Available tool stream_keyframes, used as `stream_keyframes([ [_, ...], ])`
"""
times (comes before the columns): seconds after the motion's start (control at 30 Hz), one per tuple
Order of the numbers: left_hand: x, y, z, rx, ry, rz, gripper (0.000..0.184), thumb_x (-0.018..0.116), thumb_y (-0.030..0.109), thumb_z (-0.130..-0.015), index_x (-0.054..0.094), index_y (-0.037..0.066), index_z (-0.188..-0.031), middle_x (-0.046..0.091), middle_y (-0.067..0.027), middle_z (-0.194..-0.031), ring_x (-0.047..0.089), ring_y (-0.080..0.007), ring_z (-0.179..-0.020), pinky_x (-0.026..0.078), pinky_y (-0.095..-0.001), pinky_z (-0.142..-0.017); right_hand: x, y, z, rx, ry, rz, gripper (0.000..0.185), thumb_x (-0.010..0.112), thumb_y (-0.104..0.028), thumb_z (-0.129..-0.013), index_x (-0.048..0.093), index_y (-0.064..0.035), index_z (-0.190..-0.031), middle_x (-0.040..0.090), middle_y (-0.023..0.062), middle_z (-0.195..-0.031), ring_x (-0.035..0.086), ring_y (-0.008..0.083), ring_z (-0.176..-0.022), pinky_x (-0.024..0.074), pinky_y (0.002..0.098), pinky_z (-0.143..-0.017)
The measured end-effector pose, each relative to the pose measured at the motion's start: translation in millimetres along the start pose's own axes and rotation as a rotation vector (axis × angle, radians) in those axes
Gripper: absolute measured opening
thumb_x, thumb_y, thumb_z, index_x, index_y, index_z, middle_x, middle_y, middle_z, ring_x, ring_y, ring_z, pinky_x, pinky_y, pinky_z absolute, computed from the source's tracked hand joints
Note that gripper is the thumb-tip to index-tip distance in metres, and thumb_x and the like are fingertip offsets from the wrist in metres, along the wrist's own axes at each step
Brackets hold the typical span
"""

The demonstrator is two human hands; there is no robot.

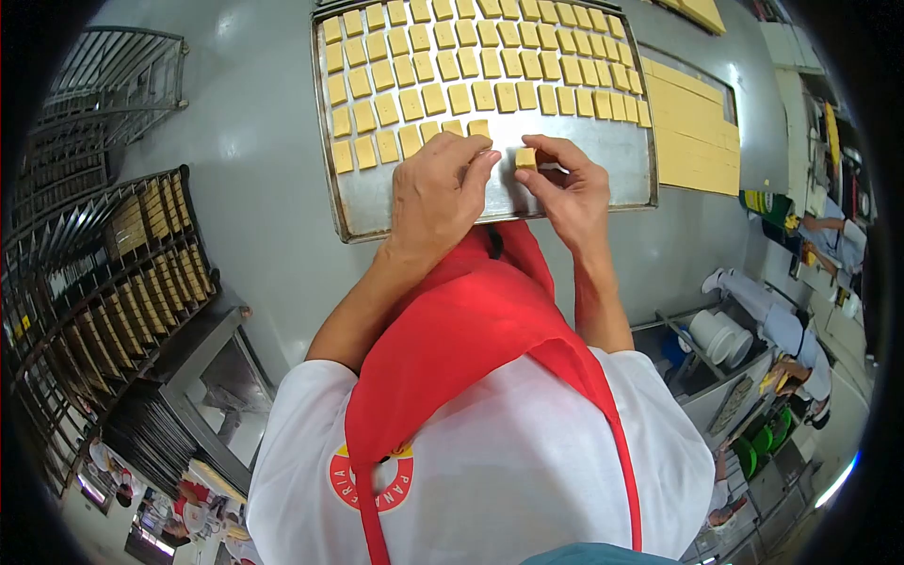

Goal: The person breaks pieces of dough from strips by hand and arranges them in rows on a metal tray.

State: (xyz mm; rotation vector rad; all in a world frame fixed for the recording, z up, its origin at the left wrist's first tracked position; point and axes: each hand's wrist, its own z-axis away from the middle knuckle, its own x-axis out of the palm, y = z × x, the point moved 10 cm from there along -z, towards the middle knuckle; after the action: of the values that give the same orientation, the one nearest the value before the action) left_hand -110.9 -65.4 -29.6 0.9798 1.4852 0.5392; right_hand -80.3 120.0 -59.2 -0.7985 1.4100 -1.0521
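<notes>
A metal tray (603, 188) holds rows of small yellow rectangular dough pieces (483, 95). Over its near part, my right hand (569, 186) pinches one yellow piece (525, 158) between thumb and fingers, slightly right of the tray's middle. My left hand (438, 184) is beside it, over the near row, with thumb and index finger close together at the end piece (478, 128). Whether its fingertips hold anything is hidden.
Flat yellow dough sheets (692, 132) lie right of the tray. Racks with loaded trays (151, 301) stand at the left. White buckets (720, 337) and other people (786, 330) are at the right; more people appear lower left.
</notes>
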Motion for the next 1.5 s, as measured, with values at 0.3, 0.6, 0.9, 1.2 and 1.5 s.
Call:
stream_keyframes([
  [0.3,44,-28,3,-0.425,-0.257,0.645,0.023,0.084,0.018,-0.09,0.08,-0.002,-0.101,0.075,-0.0023,-0.08,0.058,-0.0028,-0.067,0.046,-0.0231,-0.059,3,-12,0,-0.135,-0.048,-0.45,0.036,0.076,0.014,-0.083,0.074,0.0004,-0.117,0.067,0.0135,-0.124,0.068,0.0224,-0.116,0.0604,0.0344,-0.099],
  [0.6,34,-30,-1,-0.445,-0.237,0.503,0.02,0.08,0.014,-0.09,0.081,-0.002,-0.102,0.074,-0.0071,-0.075,0.06,-0.0096,-0.063,0.047,-0.0284,-0.058,1,-13,-5,-0.07,-0.046,-0.395,0.036,0.077,0.014,-0.081,0.076,0.0005,-0.115,0.065,0.0136,-0.123,0.068,0.0235,-0.116,0.0597,0.0346,-0.103],
  [0.9,31,22,4,0.207,0.008,-0.29,0.016,0.078,0.007,-0.087,0.078,0.009,-0.103,0.068,-0.0077,-0.089,0.07,-0.028,-0.073,0.054,-0.039,-0.063,-14,-31,-11,-0.408,0.016,0.47,0.036,0.082,-0.006,-0.082,0.074,-0.0035,-0.117,0.07,0.0101,-0.107,0.068,0.0279,-0.096,0.055,0.0393,-0.078],
  [1.2,38,20,-1,0.23,0.004,-0.332,0.018,0.079,0.008,-0.086,0.076,0.009,-0.104,0.065,-0.0072,-0.088,0.068,-0.0287,-0.074,0.053,-0.0409,-0.064,-3,-31,-17,-0.475,0.032,0.482,0.029,0.081,-0.01,-0.083,0.074,-0.0066,-0.111,0.07,0.0095,-0.109,0.066,0.0311,-0.095,0.0549,0.0419,-0.081],
  [1.5,5,21,14,0.127,0.023,-0.197,0.019,0.079,0.015,-0.09,0.076,0.008,-0.108,0.066,-0.0085,-0.087,0.068,-0.0303,-0.076,0.053,-0.0422,-0.066,16,-58,-32,-0.526,0.026,0.543,0.029,0.077,-0.014,-0.09,0.073,-0.0079,-0.118,0.068,0.0134,-0.119,0.064,0.0359,-0.108,0.053,0.0472,-0.094],
])
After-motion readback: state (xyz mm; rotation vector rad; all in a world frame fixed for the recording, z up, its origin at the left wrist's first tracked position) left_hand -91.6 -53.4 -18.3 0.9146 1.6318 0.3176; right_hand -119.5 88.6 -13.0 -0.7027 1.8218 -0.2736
